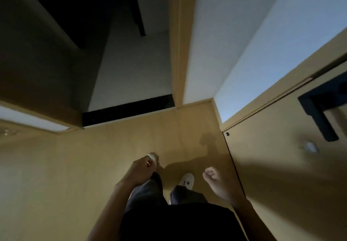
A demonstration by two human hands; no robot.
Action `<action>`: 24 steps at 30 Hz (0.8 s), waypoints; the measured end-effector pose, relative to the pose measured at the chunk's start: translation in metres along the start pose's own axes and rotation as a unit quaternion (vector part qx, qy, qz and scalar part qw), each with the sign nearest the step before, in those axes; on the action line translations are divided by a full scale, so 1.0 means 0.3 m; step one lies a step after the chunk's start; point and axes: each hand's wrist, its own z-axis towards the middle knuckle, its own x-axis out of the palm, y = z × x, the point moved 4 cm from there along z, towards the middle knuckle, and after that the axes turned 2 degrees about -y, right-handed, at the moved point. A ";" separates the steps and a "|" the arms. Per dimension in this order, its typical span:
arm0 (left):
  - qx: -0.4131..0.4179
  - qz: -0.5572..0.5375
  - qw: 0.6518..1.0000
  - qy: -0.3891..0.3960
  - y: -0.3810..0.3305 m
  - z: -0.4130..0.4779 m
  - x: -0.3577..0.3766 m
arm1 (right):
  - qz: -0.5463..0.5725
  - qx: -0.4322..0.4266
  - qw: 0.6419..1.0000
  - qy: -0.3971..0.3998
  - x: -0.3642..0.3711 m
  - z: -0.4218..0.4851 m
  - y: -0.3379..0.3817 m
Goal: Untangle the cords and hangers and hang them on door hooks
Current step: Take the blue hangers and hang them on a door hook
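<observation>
One white shoe (pixel 186 179) on wood floor (pixel 75 165). Left hand (pixel 141 168) curled, maybe pinching something thin, too dim to tell. Right hand (pixel 211 175) loosely curled, holding nothing.

Door (pixel 281 175): a light wooden panel along the right side of the view, with much of its face in shadow. One small pale fitting (pixel 309 147) sits on the door face, just below the dark handle (pixel 319 113) and well apart from the door's lower corner. The fitting is blurred. It is possibly a hook, but its shape cannot be made out.
</observation>
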 end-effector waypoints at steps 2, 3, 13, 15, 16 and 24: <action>-0.013 -0.036 0.999 -0.012 0.082 -0.046 -0.013 | -0.058 -0.027 0.997 0.040 0.046 0.001 0.092; -0.021 -0.056 0.998 -0.021 0.128 -0.069 -0.022 | -0.090 -0.039 0.994 0.047 0.068 -0.001 0.144; -0.142 -0.266 0.941 -0.155 0.769 -0.400 -0.117 | -0.288 -0.187 0.934 0.102 0.564 0.000 0.707; -0.160 -0.293 0.926 -0.178 0.921 -0.485 -0.116 | -0.322 -0.204 0.915 0.135 0.725 -0.031 0.815; -0.171 -0.309 0.916 -0.190 1.000 -0.525 -0.116 | -0.336 -0.215 0.905 0.148 0.809 -0.050 0.868; -0.249 -0.393 0.848 -0.256 1.527 -0.746 -0.194 | -0.405 -0.299 0.839 0.204 1.390 -0.173 1.172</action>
